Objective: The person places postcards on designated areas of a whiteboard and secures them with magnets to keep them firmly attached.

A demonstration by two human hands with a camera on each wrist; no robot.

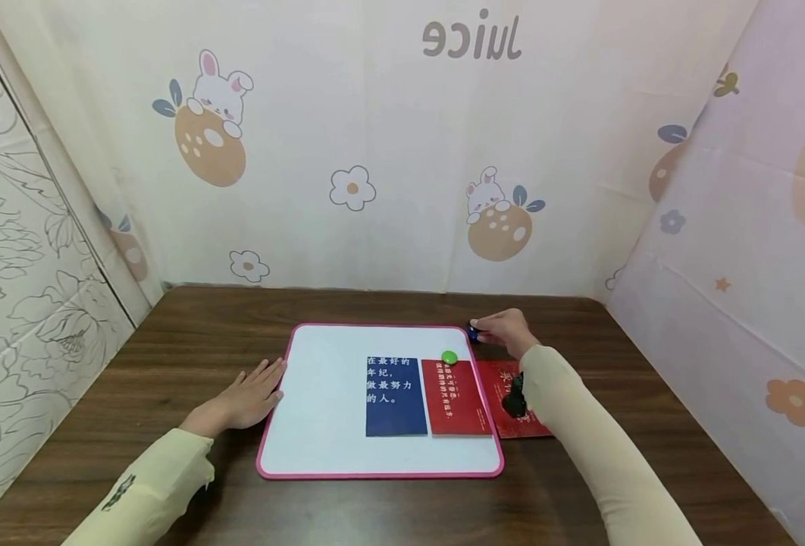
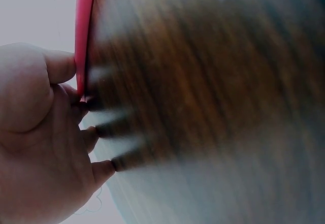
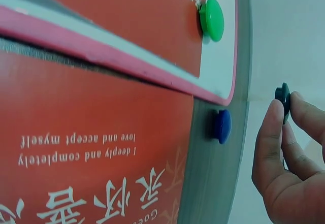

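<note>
My right hand (image 1: 508, 331) pinches a small black round magnet (image 3: 286, 101) between thumb and fingers, just beyond the whiteboard's far right corner. Below it in the right wrist view, a blue magnet (image 3: 222, 126) sits on the table. My left hand (image 1: 244, 400) lies flat with straight fingers at the left edge of the pink-framed whiteboard (image 1: 321, 409), its thumb touching the frame. On the board lie a dark blue card (image 1: 396, 418) and a red card (image 1: 453, 421) side by side. A green magnet (image 3: 213, 21) sits at the red card's top edge.
A second red card (image 3: 101, 107) lies on the table right of the board, partly covered by the right sleeve in the head view. The brown wooden table (image 1: 348, 512) ends at a patterned curtain (image 1: 293, 114) at the back and sides.
</note>
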